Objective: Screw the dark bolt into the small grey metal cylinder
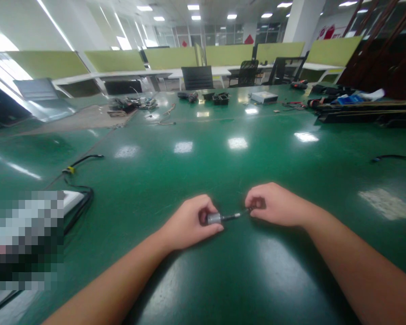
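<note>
A black cable (88,157) lies at ten o'clock from the left hand (192,222); that hand grasps a grey cylinder (214,218), its dark shaft (228,217) pointing to three; just beyond, the right hand (272,205) curls; from where I stand, I can't tell whether it grips anything.

a green table (209,169) carries a black cable (88,157) at left — farther back, a pale flat box (264,97) and dark bars (352,115).

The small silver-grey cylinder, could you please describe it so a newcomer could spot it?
Over the green table, find the left hand. It holds the silver-grey cylinder, thicker and paler than the slim dark stem pointing from it towards the right hand.
</note>
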`<state>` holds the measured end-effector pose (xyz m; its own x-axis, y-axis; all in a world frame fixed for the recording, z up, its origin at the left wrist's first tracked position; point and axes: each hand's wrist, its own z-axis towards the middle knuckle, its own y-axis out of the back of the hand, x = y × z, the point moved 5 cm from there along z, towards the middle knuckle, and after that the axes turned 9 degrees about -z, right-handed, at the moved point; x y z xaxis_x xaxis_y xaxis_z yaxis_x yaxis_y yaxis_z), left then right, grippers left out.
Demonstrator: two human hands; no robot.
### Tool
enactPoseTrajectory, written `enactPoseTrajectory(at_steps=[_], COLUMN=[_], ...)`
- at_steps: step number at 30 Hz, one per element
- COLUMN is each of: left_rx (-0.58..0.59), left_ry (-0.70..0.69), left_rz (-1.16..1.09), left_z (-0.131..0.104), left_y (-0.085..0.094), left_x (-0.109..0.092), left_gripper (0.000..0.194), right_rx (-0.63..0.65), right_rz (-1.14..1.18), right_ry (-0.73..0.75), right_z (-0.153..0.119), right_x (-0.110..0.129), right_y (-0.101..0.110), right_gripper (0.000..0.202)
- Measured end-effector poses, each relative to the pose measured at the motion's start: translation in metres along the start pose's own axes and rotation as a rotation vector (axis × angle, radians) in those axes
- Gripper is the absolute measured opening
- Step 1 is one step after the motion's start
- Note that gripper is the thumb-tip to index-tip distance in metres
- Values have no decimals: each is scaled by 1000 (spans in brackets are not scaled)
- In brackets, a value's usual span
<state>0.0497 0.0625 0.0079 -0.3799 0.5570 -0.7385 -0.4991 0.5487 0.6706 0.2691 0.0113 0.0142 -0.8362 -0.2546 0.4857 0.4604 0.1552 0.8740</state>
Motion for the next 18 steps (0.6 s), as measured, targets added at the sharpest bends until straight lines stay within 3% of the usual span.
enactPoseTrajectory(at_steps=[7, 14, 18], left_rx=[-7, -35, -63], left_ry=[-15, -55, -73], left_rz=[4, 4, 21], left_z=[1, 3, 3], left_y=[0, -1, 0], left_x=[-2, -3, -2], left_gripper=[26, 23, 25], right_rx=[32, -92, -162], right_rz=[92, 72, 46], right_ry=[-11, 158, 177], right_z=[2, 18, 21], right_x=[0, 35, 41], right_y=[-7, -30, -33], right_gripper=[14, 10, 10])
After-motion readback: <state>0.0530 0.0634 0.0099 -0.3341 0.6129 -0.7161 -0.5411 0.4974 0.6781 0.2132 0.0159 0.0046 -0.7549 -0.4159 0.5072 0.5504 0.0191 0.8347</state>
